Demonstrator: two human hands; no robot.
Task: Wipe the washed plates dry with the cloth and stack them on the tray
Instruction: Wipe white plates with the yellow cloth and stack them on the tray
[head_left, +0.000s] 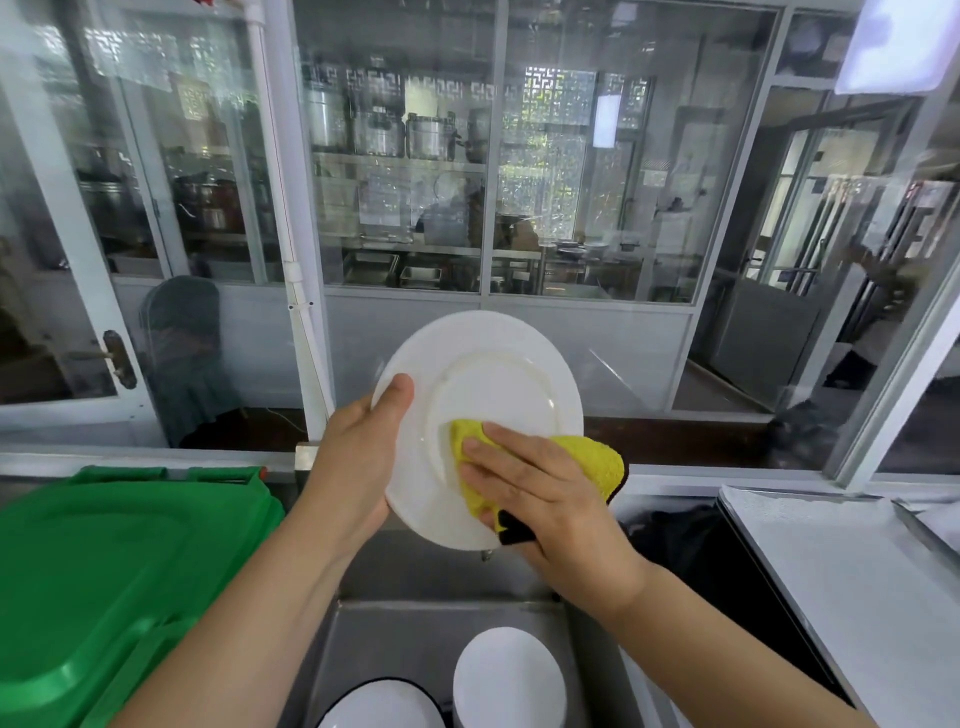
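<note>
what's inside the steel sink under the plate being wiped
Two white plates lie in the sink, one with a dark rim. The forearms and the frame edge hide the rest of the basin.

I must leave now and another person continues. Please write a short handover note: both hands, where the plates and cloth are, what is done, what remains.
Left hand grips the white plate by its left rim, holding it tilted above the metal basin.
Right hand presses the yellow cloth flat on the plate's lower face, fingers straight.
Two more plates wait in the basin: a black-rimmed plate and a plain white plate.
The metal tray on the right shows no plates in its visible part.
Done: wiping under way. Left: finish this plate, set it on the tray, then dry the other two.
</note>
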